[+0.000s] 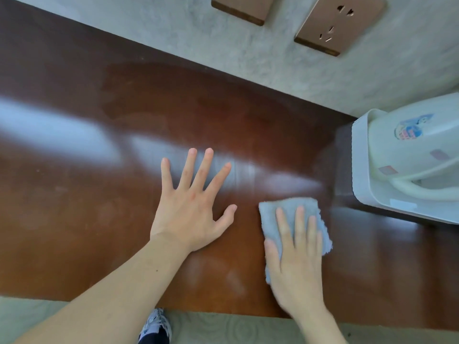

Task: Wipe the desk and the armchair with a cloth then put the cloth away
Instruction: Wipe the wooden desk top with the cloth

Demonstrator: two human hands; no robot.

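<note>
The glossy dark brown desk (104,184) fills most of the view. A folded light blue cloth (280,207) lies flat on it at the right of centre. My right hand (295,259) presses down on the cloth with fingers stretched out over it. My left hand (193,202) rests flat on the bare desk just left of the cloth, fingers spread, holding nothing. The armchair is not in view.
A white tray (360,175) holding a white electric kettle (409,145) stands at the desk's right end, close to the cloth. Two bronze wall plates, one a socket (340,23), sit on the grey wall behind. Patterned carpet and a shoe (155,326) show below the desk's front edge.
</note>
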